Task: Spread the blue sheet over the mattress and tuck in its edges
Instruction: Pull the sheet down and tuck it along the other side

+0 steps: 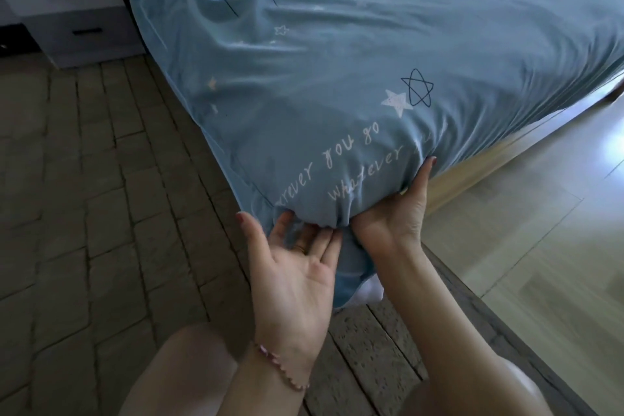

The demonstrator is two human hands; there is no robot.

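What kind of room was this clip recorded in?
Most likely a home bedroom: a bed covered by a blue sheet printed with stars, a drawer unit beside its head, and a wood-look floor.

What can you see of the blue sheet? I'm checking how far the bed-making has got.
The blue sheet is thin, soft-looking cloth printed with stars and white handwriting. It covers the mattress, wrinkled and rumpled toward the far end. At the near corner it is pulled round and bunched underneath, with a loose flap hanging toward the floor. The left hand, palm up, touches the gathered edge with straight fingers; the right hand presses against the corner.
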